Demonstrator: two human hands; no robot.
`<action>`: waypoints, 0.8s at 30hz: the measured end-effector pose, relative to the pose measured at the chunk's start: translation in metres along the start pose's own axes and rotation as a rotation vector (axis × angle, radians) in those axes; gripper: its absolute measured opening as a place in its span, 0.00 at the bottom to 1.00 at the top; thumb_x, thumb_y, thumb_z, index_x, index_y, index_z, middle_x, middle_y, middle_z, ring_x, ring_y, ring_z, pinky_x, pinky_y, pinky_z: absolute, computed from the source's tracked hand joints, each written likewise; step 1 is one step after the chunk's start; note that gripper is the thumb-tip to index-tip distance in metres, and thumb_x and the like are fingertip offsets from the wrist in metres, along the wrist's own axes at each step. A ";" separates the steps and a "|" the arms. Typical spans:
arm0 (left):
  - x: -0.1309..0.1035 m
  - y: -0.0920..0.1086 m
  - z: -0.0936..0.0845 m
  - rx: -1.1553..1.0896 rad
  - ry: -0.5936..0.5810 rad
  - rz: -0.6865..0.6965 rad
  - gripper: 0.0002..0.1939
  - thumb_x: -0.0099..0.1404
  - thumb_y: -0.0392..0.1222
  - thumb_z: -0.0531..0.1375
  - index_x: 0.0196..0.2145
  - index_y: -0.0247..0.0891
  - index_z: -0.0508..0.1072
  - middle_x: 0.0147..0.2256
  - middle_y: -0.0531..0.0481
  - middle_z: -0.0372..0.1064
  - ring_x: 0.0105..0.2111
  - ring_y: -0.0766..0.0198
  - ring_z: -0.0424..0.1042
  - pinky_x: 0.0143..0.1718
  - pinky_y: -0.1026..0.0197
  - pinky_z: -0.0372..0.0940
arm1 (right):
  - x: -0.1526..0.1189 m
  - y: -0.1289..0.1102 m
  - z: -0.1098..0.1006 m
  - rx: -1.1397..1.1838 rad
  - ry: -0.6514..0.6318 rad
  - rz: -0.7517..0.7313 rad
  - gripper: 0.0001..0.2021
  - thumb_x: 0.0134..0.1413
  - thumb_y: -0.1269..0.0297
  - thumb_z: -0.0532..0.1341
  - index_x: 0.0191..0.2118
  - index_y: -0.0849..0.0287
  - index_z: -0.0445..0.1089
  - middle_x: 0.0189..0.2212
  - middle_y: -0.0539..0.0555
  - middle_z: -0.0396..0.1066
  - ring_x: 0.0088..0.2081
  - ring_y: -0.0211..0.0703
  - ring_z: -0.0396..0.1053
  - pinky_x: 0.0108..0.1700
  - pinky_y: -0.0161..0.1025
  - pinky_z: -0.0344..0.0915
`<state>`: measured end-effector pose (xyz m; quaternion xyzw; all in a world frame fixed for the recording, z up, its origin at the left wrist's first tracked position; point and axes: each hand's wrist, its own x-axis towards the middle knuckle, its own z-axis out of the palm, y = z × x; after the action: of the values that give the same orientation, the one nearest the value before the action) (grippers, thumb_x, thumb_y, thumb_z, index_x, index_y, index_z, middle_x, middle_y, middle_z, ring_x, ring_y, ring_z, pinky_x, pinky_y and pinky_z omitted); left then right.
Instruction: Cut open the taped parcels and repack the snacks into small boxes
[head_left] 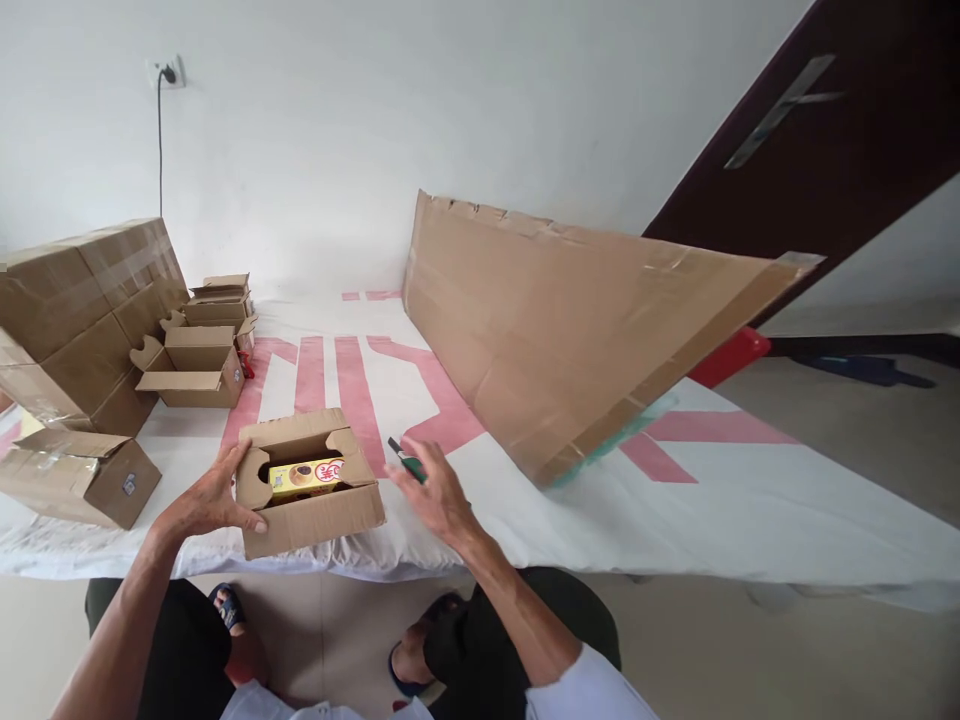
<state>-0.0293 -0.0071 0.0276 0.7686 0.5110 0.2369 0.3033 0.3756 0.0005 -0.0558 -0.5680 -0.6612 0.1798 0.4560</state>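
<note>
Near the front edge of the table [637, 535], the open cardboard box [319, 532] looks light and stiff-walled with bendy flaps, so I judge its ends the surest hold, sparing the yellow carton [307, 478] inside. My left fingers [234, 462], spread wide, grip the box's left end, thumb on the near flap; my right fingers [431, 462], just beside its other end, close narrowly around a green-and-black cutter [410, 463].

From afar I'm watching 1 cardboard panel [570, 335]; a dark door [877, 130] is showing behind it, a red object [731, 358] is protruding at its right, a cord [160, 145] is hanging from a socket [178, 72] to its left.
</note>
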 end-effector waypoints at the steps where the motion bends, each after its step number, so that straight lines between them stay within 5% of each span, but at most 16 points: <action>1: 0.001 0.001 -0.001 0.016 0.004 0.002 0.73 0.46 0.66 0.81 0.80 0.43 0.56 0.77 0.32 0.51 0.75 0.29 0.57 0.74 0.37 0.60 | 0.008 -0.021 0.007 -0.003 -0.033 -0.024 0.29 0.67 0.46 0.63 0.67 0.54 0.69 0.61 0.63 0.73 0.61 0.60 0.72 0.60 0.53 0.71; 4: 0.002 0.003 -0.005 0.075 0.027 0.004 0.72 0.45 0.67 0.82 0.79 0.43 0.58 0.80 0.31 0.43 0.78 0.26 0.50 0.75 0.35 0.58 | 0.029 -0.070 0.026 -0.112 -0.165 -0.027 0.35 0.61 0.49 0.69 0.70 0.54 0.65 0.61 0.64 0.72 0.60 0.62 0.72 0.57 0.52 0.71; 8: 0.004 0.009 -0.007 0.098 -0.012 0.049 0.68 0.46 0.63 0.82 0.78 0.46 0.60 0.75 0.35 0.57 0.74 0.30 0.59 0.74 0.37 0.61 | 0.044 -0.090 0.034 -0.199 -0.298 0.072 0.31 0.59 0.59 0.67 0.67 0.57 0.69 0.58 0.66 0.76 0.57 0.63 0.75 0.55 0.52 0.71; 13: 0.005 0.018 -0.005 0.087 0.008 0.066 0.57 0.47 0.58 0.82 0.71 0.47 0.69 0.63 0.42 0.70 0.62 0.37 0.72 0.64 0.43 0.71 | 0.056 -0.070 0.005 0.301 -0.396 0.287 0.20 0.57 0.59 0.65 0.56 0.54 0.77 0.49 0.58 0.83 0.48 0.54 0.79 0.47 0.46 0.75; 18: 0.010 0.021 -0.001 0.079 0.034 0.059 0.49 0.48 0.52 0.80 0.67 0.46 0.72 0.60 0.43 0.72 0.58 0.38 0.74 0.59 0.44 0.73 | 0.058 -0.039 -0.022 0.772 -0.564 0.517 0.20 0.47 0.58 0.71 0.48 0.56 0.78 0.40 0.54 0.83 0.41 0.49 0.80 0.37 0.41 0.77; 21: 0.013 0.020 0.002 0.079 0.049 0.045 0.50 0.48 0.51 0.79 0.67 0.45 0.72 0.61 0.41 0.72 0.60 0.37 0.74 0.62 0.42 0.71 | 0.050 -0.026 -0.014 0.762 -0.562 0.522 0.24 0.49 0.56 0.73 0.52 0.58 0.78 0.45 0.57 0.83 0.43 0.49 0.81 0.42 0.42 0.78; 24: 0.012 0.017 0.004 0.088 0.068 0.044 0.52 0.48 0.51 0.79 0.69 0.44 0.71 0.63 0.40 0.70 0.63 0.36 0.72 0.65 0.39 0.68 | 0.042 -0.023 0.003 0.553 -0.409 0.428 0.28 0.58 0.57 0.68 0.64 0.56 0.73 0.55 0.61 0.79 0.49 0.51 0.80 0.47 0.47 0.79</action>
<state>-0.0114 -0.0017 0.0380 0.7837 0.5140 0.2466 0.2467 0.3628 0.0333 -0.0231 -0.5013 -0.5318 0.5511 0.4027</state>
